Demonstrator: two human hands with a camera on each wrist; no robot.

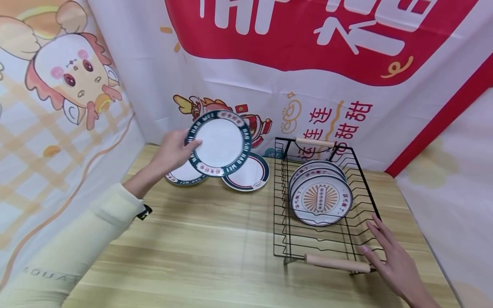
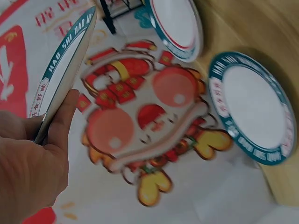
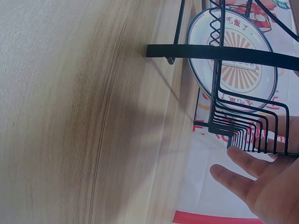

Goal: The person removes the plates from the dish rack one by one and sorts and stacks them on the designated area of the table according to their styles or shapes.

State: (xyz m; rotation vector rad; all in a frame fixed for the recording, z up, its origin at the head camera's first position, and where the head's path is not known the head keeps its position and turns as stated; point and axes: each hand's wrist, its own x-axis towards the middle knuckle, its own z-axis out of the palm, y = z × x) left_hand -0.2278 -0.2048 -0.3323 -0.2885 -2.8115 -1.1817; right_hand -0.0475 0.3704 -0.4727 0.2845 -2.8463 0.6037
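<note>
My left hand (image 1: pixel 172 150) pinches a round white plate with a dark green lettered rim (image 1: pixel 218 143), lifted above the wooden desk (image 1: pixel 200 239). I should keep it upright, edge toward a free slot of the black wire dish rack (image 1: pixel 323 239), which my right hand (image 1: pixel 393 261) steadies, fingers spread.

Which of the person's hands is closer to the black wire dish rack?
The right. The right hand lies with straight fingers against the near right corner of the dish rack, by its wooden handle. The left hand is away to the rack's left, holding up a green-rimmed plate.
</note>
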